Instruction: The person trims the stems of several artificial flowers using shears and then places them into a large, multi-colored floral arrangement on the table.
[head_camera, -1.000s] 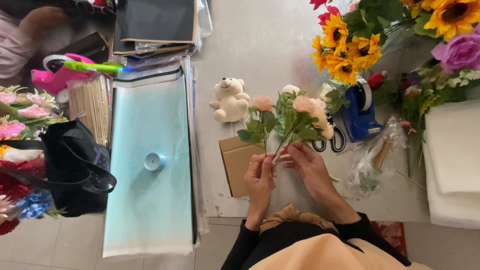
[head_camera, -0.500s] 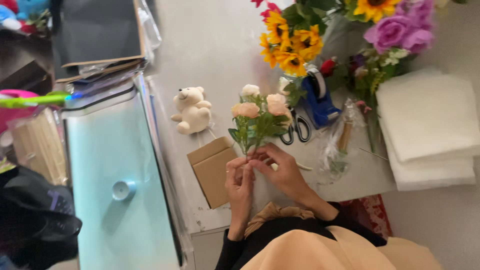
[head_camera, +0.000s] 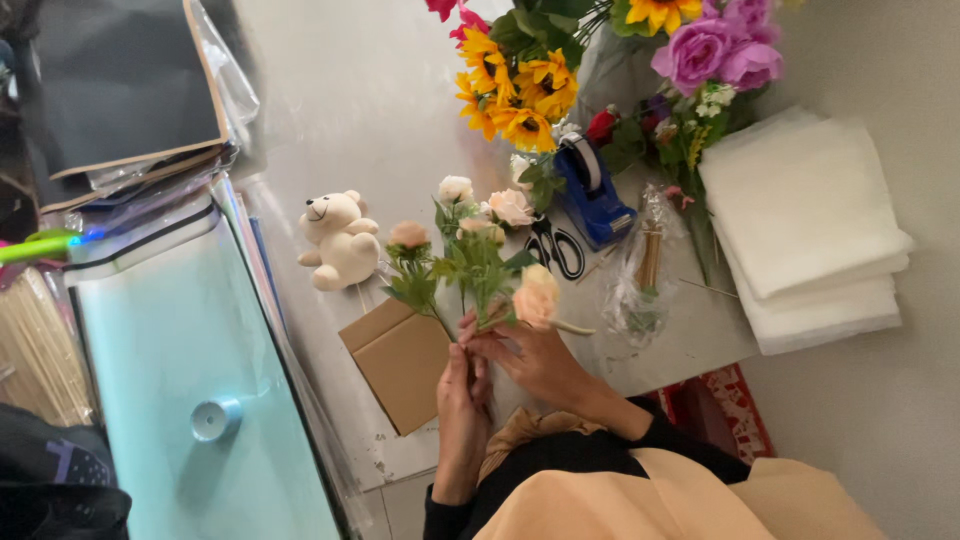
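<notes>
Peach roses (head_camera: 470, 262) on green stems, gathered into a small bunch just above centre of frame, over the grey table (head_camera: 330, 110). Left hand (head_camera: 462, 385) closed around the lower stems, holding the bunch upright. Right hand (head_camera: 525, 352) pinching one more peach bloom (head_camera: 537, 295), tilted right and being laid against the rest. Judged from this: a handful of stems already together, one going in, nothing tied or wrapped so far. Blue tape dispenser (head_camera: 592, 190) and black scissors (head_camera: 555, 248) untouched right of centre; brown card (head_camera: 400, 362) bare beneath the hands. Sunflowers (head_camera: 515, 85) and purple roses (head_camera: 712, 45) still standing along the top edge, partly cut off. White bear (head_camera: 338, 240) left of the bunch. Hidden: stem ends inside the left fist, exact count of blooms. Contents of the clear bag (head_camera: 645, 270) hard to make out.
</notes>
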